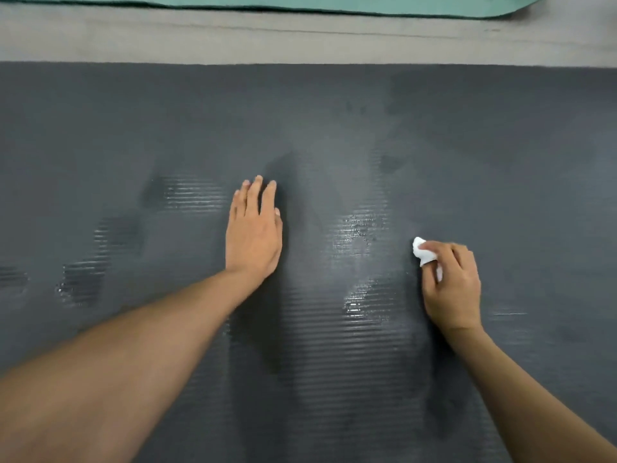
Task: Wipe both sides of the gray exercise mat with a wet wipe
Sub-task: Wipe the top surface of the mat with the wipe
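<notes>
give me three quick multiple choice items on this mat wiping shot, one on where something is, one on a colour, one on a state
1. Where does the second mat lie?
A. past the far edge of the gray mat
B. under the left arm
C. rolled up at the near right

2. What colour is the wet wipe?
A. blue
B. white
C. yellow

3. How is the left hand?
A. flat on the mat, fingers straight
C. gripping the wipe
B. lifted, in a fist

Answers:
1 A: the teal mat lies beyond the gray mat.
2 B: the wet wipe, bunched in the right hand, is white.
3 A: the left hand lies flat, holding nothing.
</notes>
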Demonstrator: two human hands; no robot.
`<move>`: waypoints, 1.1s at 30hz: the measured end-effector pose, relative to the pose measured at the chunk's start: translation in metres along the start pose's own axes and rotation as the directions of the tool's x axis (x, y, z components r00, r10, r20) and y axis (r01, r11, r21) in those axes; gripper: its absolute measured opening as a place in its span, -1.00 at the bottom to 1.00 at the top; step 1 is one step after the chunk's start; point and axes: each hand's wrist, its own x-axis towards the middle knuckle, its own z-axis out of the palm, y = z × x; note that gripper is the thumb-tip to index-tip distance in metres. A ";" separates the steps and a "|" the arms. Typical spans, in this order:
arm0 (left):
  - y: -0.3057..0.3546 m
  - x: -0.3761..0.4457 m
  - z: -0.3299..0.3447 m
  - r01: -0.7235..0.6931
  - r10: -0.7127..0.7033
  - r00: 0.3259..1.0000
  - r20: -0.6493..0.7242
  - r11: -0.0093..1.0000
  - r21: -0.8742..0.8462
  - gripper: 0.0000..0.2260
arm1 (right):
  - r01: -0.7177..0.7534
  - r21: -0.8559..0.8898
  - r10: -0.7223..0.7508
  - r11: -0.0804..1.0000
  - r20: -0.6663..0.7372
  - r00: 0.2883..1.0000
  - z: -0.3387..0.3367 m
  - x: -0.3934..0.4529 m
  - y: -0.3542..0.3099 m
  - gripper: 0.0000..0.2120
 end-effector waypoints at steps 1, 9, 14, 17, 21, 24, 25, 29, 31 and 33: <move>0.000 0.009 0.002 0.029 -0.030 0.999 -0.022 0.999 -0.016 -0.57 | 0.000 -0.013 0.000 1.000 -0.012 1.000 0.001 0.000 0.001 -0.78; -0.001 0.021 0.008 0.124 -0.126 0.991 -0.050 0.991 -0.048 -0.47 | -0.034 0.029 0.033 0.999 0.031 0.999 -0.008 0.002 -0.012 -0.71; -0.001 0.022 0.008 0.123 -0.124 0.992 -0.036 0.992 -0.038 -0.45 | 0.027 0.102 -0.020 0.994 -0.071 0.997 0.006 0.095 -0.048 -0.69; -0.002 0.021 0.009 0.120 -0.120 0.992 -0.043 0.993 -0.020 -0.47 | 0.071 0.112 -0.058 0.991 -0.113 0.992 0.039 0.204 -0.060 -0.68; -0.003 0.022 0.011 0.114 -0.114 0.992 -0.049 0.993 0.005 -0.47 | 0.086 -0.005 -0.086 0.996 -0.090 0.992 0.079 0.305 -0.050 -0.68; -0.003 0.022 0.011 0.118 -0.117 0.992 -0.046 0.993 0.017 -0.48 | -0.025 -0.082 0.019 0.996 -0.069 0.997 0.098 0.340 -0.037 -0.70; -0.003 0.022 0.011 0.120 -0.119 0.992 -0.046 0.993 0.018 -0.48 | -0.082 -0.109 0.077 0.991 -0.053 0.996 0.106 0.344 -0.035 -0.71; -0.002 0.022 0.011 0.120 -0.118 0.992 -0.042 0.992 0.027 -0.48 | -0.224 -0.154 0.228 0.962 0.007 0.974 0.134 0.346 -0.059 -0.76; -0.002 0.023 0.010 0.119 -0.118 0.992 -0.039 0.993 0.026 -0.48 | -0.122 -0.108 0.136 0.987 0.134 0.982 0.149 0.343 -0.093 -0.78; -0.003 0.023 0.009 0.123 -0.122 0.992 -0.031 0.992 0.027 -0.48 | 0.108 0.028 -0.112 0.994 0.309 0.944 0.166 0.331 -0.129 -0.74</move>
